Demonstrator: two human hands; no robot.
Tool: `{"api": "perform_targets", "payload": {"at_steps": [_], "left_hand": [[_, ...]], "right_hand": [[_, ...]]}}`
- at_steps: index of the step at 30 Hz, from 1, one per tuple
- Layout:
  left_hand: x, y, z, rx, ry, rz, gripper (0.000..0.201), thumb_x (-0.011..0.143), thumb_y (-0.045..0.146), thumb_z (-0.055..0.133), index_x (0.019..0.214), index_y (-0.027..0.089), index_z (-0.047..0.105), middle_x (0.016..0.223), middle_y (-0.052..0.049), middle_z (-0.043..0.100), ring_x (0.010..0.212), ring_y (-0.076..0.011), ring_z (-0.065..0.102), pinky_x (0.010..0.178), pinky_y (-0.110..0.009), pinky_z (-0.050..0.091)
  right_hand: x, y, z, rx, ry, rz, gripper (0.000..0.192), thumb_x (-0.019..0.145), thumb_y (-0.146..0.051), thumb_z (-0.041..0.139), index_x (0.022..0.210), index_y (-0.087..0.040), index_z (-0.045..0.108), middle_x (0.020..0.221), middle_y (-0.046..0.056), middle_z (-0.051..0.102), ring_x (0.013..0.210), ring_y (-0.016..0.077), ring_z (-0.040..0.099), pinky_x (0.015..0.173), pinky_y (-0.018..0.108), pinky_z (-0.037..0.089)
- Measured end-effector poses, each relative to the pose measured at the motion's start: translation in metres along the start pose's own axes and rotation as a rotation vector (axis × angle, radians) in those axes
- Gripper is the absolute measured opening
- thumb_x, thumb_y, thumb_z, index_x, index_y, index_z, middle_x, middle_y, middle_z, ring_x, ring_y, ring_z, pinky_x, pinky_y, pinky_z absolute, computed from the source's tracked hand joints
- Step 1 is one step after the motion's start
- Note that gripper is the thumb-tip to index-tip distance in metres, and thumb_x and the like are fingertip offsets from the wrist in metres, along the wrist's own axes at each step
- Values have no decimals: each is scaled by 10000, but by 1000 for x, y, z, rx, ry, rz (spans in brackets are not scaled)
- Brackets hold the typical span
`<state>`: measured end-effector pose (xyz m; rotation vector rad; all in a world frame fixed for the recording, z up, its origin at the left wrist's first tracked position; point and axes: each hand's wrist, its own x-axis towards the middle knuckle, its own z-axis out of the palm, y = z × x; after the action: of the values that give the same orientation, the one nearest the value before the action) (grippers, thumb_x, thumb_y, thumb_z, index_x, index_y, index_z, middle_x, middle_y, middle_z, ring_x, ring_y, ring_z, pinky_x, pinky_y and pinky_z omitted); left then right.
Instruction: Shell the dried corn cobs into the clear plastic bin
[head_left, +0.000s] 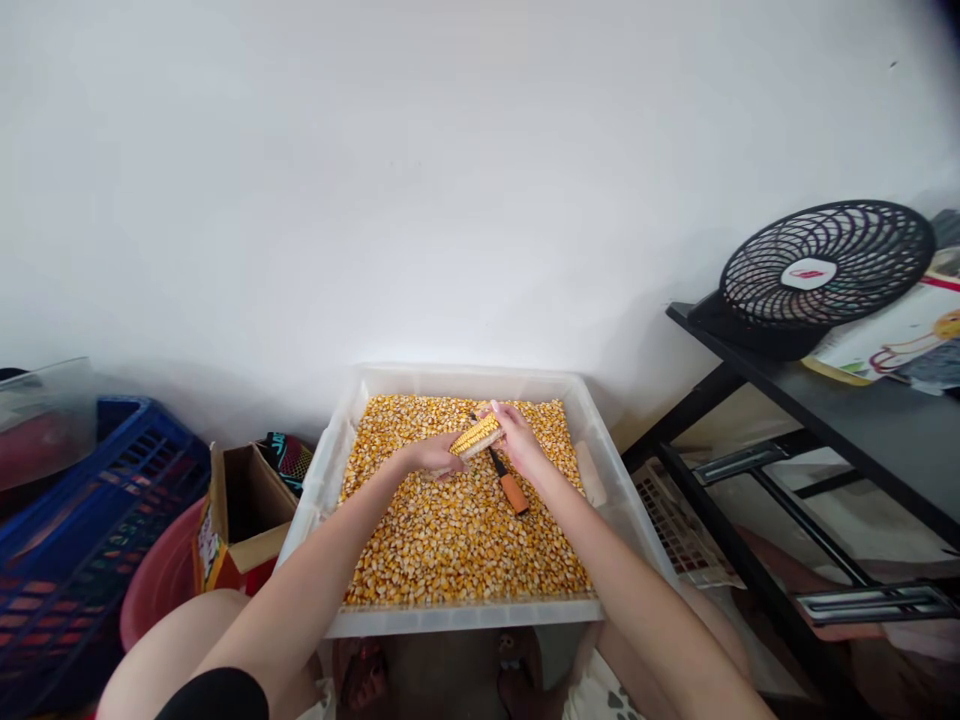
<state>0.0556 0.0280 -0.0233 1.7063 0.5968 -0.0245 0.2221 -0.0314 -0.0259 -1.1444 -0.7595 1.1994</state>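
An ear of corn [476, 437] is held between both hands above a bed of loose kernels [457, 540]. Its upper side carries yellow kernels, while a paler strip shows along the lower side. My left hand [436, 455] is closed round the ear's left end. At the other end, my right hand [514, 432] grips it with the fingers wrapped over. Beneath the right hand a tool with an orange-brown handle [514, 493] and a dark shaft lies on the kernels; its far tip is partly hidden by the hands and the ear.
A white plastic bin [465, 617] holds the kernels. Left of it stand an open cardboard box [259, 552], a red basin [154, 570] and a blue crate [90, 540]. To the right, a black fan [825, 265] rests on a dark table [862, 410]. A white wall [450, 200] rises behind.
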Motion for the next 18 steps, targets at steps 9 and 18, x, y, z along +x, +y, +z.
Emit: {"api": "perform_targets", "payload": {"at_steps": [9, 18], "left_hand": [[-3, -5, -4, -140, -116, -6, 351, 622, 241, 624, 911, 166, 439, 568, 57, 486, 402, -88, 437, 356, -199, 330], [0, 2, 2, -27, -30, -11, 410, 606, 217, 623, 962, 173, 424, 584, 58, 497, 414, -107, 473, 365, -208, 352]], "right_hand": [[-5, -7, -2, 61, -200, -2, 330, 701, -415, 604, 994, -268, 562, 990, 17, 634, 864, 183, 585, 645, 275, 466], [0, 0, -4, -136, -21, 0, 298, 680, -480, 623, 859, -250, 556, 891, 11, 634, 704, 151, 568, 562, 252, 450]]}}
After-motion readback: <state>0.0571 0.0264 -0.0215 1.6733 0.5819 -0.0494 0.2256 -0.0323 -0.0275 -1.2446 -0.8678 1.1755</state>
